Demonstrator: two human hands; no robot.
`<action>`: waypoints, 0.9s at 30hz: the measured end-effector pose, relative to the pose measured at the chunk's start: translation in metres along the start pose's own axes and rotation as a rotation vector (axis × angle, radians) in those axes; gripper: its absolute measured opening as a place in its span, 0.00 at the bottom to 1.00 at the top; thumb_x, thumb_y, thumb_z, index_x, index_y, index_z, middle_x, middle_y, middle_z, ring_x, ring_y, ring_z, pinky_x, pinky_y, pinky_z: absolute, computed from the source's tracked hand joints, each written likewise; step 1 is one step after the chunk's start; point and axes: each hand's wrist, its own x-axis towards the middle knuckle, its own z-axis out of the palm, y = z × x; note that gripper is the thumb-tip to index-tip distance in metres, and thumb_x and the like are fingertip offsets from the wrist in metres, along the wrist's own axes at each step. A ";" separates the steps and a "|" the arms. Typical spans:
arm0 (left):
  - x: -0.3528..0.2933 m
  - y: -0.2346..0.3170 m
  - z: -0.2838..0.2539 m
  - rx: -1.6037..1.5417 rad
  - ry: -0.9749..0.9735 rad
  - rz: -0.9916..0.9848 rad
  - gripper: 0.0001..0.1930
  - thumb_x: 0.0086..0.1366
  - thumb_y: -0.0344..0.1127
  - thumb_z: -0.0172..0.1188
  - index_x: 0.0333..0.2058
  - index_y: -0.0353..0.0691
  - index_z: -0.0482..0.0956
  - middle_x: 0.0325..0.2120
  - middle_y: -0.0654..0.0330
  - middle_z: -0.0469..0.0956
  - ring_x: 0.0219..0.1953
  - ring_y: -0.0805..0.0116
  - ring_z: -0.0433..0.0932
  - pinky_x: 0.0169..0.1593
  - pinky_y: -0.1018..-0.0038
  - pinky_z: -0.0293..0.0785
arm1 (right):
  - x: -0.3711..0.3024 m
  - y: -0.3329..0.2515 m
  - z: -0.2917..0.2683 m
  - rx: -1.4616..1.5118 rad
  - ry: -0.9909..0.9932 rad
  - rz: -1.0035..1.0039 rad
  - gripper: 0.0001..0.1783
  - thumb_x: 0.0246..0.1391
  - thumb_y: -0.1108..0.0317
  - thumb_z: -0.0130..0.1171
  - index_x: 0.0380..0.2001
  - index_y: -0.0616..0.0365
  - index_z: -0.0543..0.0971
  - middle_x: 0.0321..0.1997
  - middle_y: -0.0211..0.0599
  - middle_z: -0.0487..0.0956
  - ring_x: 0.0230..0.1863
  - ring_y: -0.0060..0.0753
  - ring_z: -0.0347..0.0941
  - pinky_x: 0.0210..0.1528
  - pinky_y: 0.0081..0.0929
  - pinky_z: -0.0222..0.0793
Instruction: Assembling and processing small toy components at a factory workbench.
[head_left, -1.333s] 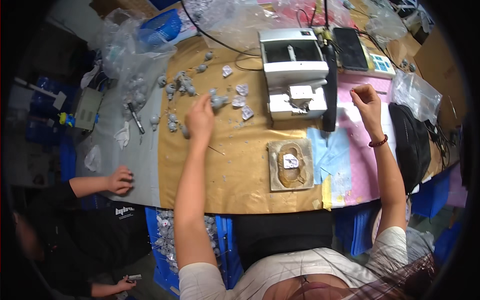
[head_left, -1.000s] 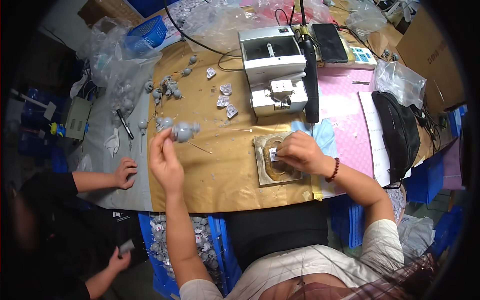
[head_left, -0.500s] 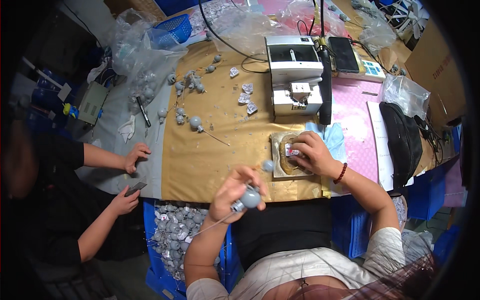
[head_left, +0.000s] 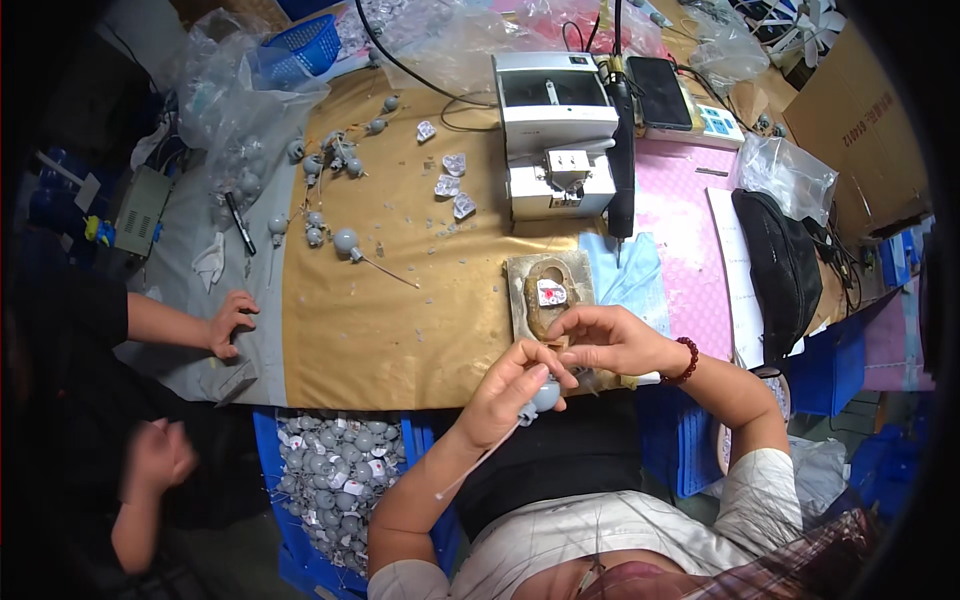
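My left hand [head_left: 505, 393] is closed around a grey ball with a thin rod [head_left: 546, 396], its rod slanting down toward my forearm. Against its fingertips, my right hand [head_left: 625, 343] pinches with thumb and forefinger; whatever is between them is hidden or too small to name. Both hands are over the table's front edge. Just beyond them lies a square block [head_left: 522, 272] with a raised oval ring, and inside the ring sits a small whitish piece with a red mark [head_left: 551, 292].
A white bench device [head_left: 560, 130] stands behind the block, beside a black pen-shaped tool [head_left: 621, 170]. Several clear pieces [head_left: 448, 186] and grey balls [head_left: 346, 241] lie leftward. Below the edge is a blue bin [head_left: 266, 440] full of balls. A co-worker's hand [head_left: 232, 322] rests at left.
My right hand has left the whitish piece and come to my left hand, which moved right with the ball. The co-worker's flat dark piece now lies on the table edge.
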 end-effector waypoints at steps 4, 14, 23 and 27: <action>0.003 -0.011 -0.002 0.225 0.098 0.020 0.12 0.73 0.35 0.53 0.50 0.38 0.68 0.47 0.56 0.73 0.46 0.72 0.76 0.48 0.75 0.76 | 0.002 0.002 -0.012 0.000 0.061 0.150 0.11 0.67 0.72 0.55 0.50 0.63 0.75 0.43 0.28 0.79 0.41 0.18 0.76 0.42 0.23 0.76; 0.033 -0.017 -0.014 1.209 0.422 0.449 0.18 0.57 0.24 0.64 0.46 0.34 0.72 0.46 0.48 0.72 0.49 0.50 0.74 0.54 0.62 0.71 | 0.032 0.015 -0.027 -1.288 0.236 -0.508 0.16 0.46 0.73 0.64 0.42 0.56 0.80 0.35 0.36 0.76 0.32 0.40 0.76 0.32 0.33 0.74; 0.045 -0.018 -0.022 1.274 0.419 0.393 0.18 0.56 0.23 0.62 0.46 0.35 0.73 0.45 0.48 0.73 0.48 0.48 0.75 0.52 0.61 0.72 | 0.037 0.019 -0.042 -1.371 0.132 -0.499 0.20 0.45 0.69 0.61 0.45 0.54 0.80 0.38 0.37 0.75 0.36 0.39 0.75 0.37 0.34 0.74; 0.047 -0.011 -0.022 1.344 0.406 0.362 0.20 0.55 0.23 0.61 0.48 0.34 0.73 0.46 0.49 0.73 0.48 0.47 0.74 0.52 0.60 0.72 | 0.037 0.012 -0.042 -1.410 0.082 -0.487 0.21 0.46 0.68 0.60 0.48 0.53 0.80 0.39 0.36 0.74 0.39 0.38 0.74 0.39 0.33 0.74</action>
